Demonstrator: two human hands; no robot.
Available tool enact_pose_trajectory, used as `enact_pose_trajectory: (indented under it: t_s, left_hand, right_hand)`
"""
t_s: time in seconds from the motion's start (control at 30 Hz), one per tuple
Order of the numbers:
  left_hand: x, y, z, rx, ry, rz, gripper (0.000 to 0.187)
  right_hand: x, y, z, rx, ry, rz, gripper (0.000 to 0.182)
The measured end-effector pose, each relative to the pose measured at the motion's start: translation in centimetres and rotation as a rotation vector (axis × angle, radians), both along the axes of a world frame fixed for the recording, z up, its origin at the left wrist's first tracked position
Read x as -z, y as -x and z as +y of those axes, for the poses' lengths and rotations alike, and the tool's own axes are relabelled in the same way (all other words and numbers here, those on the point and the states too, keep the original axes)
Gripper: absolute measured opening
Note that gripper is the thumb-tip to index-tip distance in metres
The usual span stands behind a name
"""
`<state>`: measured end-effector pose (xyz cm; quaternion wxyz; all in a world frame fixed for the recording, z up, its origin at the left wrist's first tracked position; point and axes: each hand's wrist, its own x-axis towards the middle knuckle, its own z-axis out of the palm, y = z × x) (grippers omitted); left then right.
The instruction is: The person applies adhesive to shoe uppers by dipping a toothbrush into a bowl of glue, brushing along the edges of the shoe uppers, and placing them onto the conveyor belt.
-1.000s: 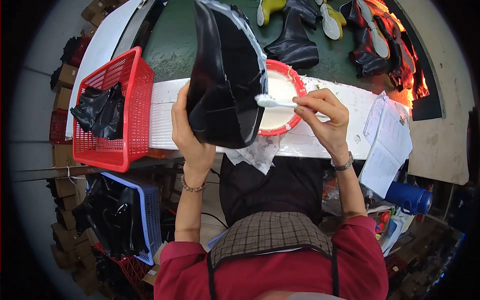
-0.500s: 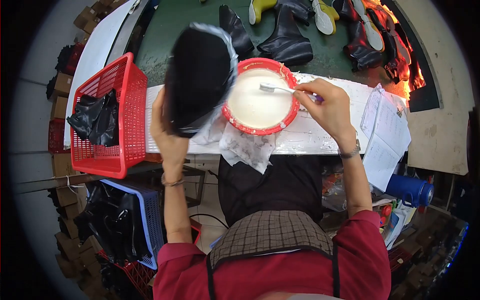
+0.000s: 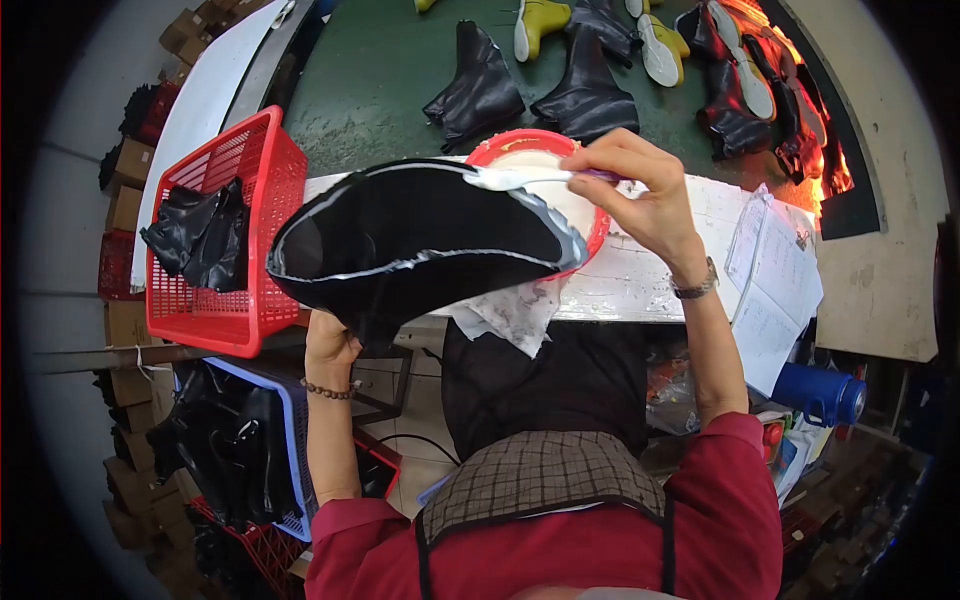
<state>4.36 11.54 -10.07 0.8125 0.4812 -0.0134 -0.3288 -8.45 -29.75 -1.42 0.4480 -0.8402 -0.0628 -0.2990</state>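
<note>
My left hand (image 3: 332,342) is closed on a black boot upper (image 3: 420,280), holding it up in front of me from below. The upper's open underside faces me, with a whitish band round its edge. Between the thumb and fingers of my right hand (image 3: 643,192) is a toothbrush (image 3: 530,178). Its white bristle end touches the far edge of the upper. Behind the upper stands a red bowl (image 3: 602,232) of creamy white glue-like liquid, now partly hidden. A stained cloth (image 3: 508,315) hangs over the table edge below the bowl.
A red basket (image 3: 280,210) at left holds black uppers (image 3: 205,235). On the green belt (image 3: 360,90) lie black uppers (image 3: 475,90) and yellow boot forms (image 3: 660,50), near an orange glow. Papers (image 3: 780,260) and a blue flask (image 3: 820,393) are at right.
The boot upper has turned so that its open underside faces me, and it has shifted right over the bowl. The toothbrush has left the liquid and now touches the upper's edge.
</note>
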Motion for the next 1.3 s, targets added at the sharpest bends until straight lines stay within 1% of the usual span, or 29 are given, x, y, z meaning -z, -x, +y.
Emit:
enact_pose_trajectory:
  t_s: [0.03, 0.07, 0.13, 0.17, 0.23, 0.27, 0.3, 0.37, 0.4, 0.43, 0.5, 0.53, 0.57, 0.63, 0.73, 0.77, 0.83, 0.87, 0.9, 0.93, 0.97, 1.0, 1.03, 1.1, 1.13, 1.17, 1.2, 1.23, 1.3]
  left_hand:
    - [0.0, -0.1, -0.1, -0.041, 0.062, -0.005, 0.047]
    - [-0.6, -0.1, -0.4, -0.053, 0.065, -0.011, 0.047]
    - [-2.4, 0.0, -0.9, 0.202, 0.322, -0.01, 0.043]
    - [-1.8, 0.2, -0.8, 0.198, 0.322, -0.009, 0.043]
    - [-0.4, 0.8, -0.5, -0.044, 0.062, 0.12, 0.044]
    - [-0.8, 0.9, -1.0, -0.057, -0.04, 0.162, 0.042]
    - [-0.7, 0.9, -1.2, -0.054, -0.04, 0.162, 0.042]
    - [-0.4, 0.9, -1.3, 0.102, 0.023, 0.119, 0.041]
    - [-3.4, 2.0, -3.4, 0.016, -0.085, 0.156, 0.041]
    - [-3.3, 2.0, -3.8, 0.007, -0.084, 0.154, 0.041]
    - [-2.7, 2.0, -3.9, 0.094, -0.204, 0.196, 0.04]
    - [-2.3, 2.1, -3.9, 0.159, -0.182, 0.188, 0.042]
    - [-4.1, 2.5, -4.8, 0.283, -0.267, 0.139, 0.04]
    - [-5.3, 2.9, -5.6, 0.385, -0.293, 0.165, 0.03]
    - [-4.9, 3.0, -6.1, 0.528, -0.302, 0.204, 0.021]
    - [-5.2, 3.0, -6.5, 0.523, -0.301, 0.203, 0.021]
    - [-5.9, 3.0, -7.2, 0.73, -0.263, 0.082, 0.018]
    - [-5.4, 3.1, -7.7, 0.811, -0.206, -0.063, 0.023]
    - [-5.5, 3.4, -7.8, 0.809, -0.207, -0.072, 0.023]
    - [-5.6, 3.7, -8.2, 0.762, -0.273, 0.098, 0.028]
    - [-6.4, 4.0, -8.8, 0.709, -0.336, 0.265, 0.034]
    - [-6.7, 3.9, -8.8, 0.62, -0.333, 0.301, 0.05]
    - [-7.0, 3.8, -8.6, 0.615, -0.331, 0.291, 0.05]
    - [-7.6, 2.8, -7.7, 0.488, -0.24, 0.227, 0.057]
    - [-6.6, 1.9, -6.7, 0.445, -0.129, 0.221, 0.063]
    - [-5.3, 0.4, -5.7, 0.458, 0.042, 0.217, 0.065]
    - [-4.0, -0.7, -5.3, 0.28, -0.003, 0.243, 0.042]
    - [-3.0, -1.9, -5.1, 0.102, -0.044, 0.268, 0.022]
    - [-2.1, -5.9, -5.4, 0.078, 0.041, 0.291, 0.009]
  right_hand:
    - [0.1, 0.2, -0.3, 0.022, 0.015, 0.019, 0.017]
    - [0.4, 0.7, -0.6, 0.019, 0.004, 0.043, 0.017]
    - [1.0, 1.3, -0.8, 0.015, -0.008, 0.049, 0.017]
    - [0.9, 1.5, -0.7, 0.025, -0.025, 0.065, 0.017]
    - [0.6, 1.1, -0.4, 0.049, 0.009, 0.056, 0.015]
    - [0.2, 0.7, -0.2, 0.04, 0.041, 0.032, 0.014]
    - [-0.1, 0.3, -0.2, 0.031, 0.075, 0.005, 0.013]
    - [-0.5, -0.2, -0.5, 0.015, 0.092, -0.017, 0.011]
    - [-0.8, -0.4, -0.6, 0.002, 0.119, -0.007, 0.011]
    - [-1.1, -0.6, -0.7, -0.014, 0.146, 0.003, 0.011]
    - [-1.6, -1.1, -0.9, -0.04, 0.184, 0.0, 0.011]
    - [-1.8, -1.3, -1.0, -0.055, 0.222, -0.001, 0.012]
    - [-2.0, -1.6, -1.0, -0.063, 0.22, -0.002, 0.012]
    - [-2.5, -1.9, -1.0, -0.111, 0.278, 0.037, 0.013]
    - [-3.1, -2.8, -1.0, -0.185, 0.284, 0.083, 0.012]
    - [-3.3, -3.1, -0.8, -0.19, 0.285, 0.081, 0.012]
    - [-3.6, -3.9, -0.1, -0.231, 0.368, 0.065, 0.014]
    - [-3.6, -4.3, 0.4, -0.23, 0.37, 0.06, 0.014]
    - [-3.5, -4.8, 1.0, -0.256, 0.392, 0.018, 0.015]
    - [-3.3, -5.3, 1.5, -0.282, 0.415, -0.027, 0.016]
    - [-3.3, -5.6, 1.8, -0.285, 0.395, 0.0, 0.017]
    - [-3.4, -5.5, 1.8, -0.255, 0.378, 0.024, 0.016]
    - [-3.5, -5.4, 1.6, -0.226, 0.359, 0.049, 0.015]
    - [-1.4, -5.0, -0.1, -0.096, 0.015, 0.077, 0.015]
    - [0.4, -4.6, -1.8, 0.012, -0.057, 0.046, 0.015]
    - [1.3, -3.4, -3.0, 0.124, -0.243, 0.129, 0.017]
    - [2.9, -2.2, -4.5, 0.205, -0.389, 0.2, 0.022]
    - [5.1, -1.3, -5.0, 0.25, -0.461, 0.153, 0.025]
    - [10.7, 0.7, -6.0, 0.324, -0.629, 0.23, 0.026]
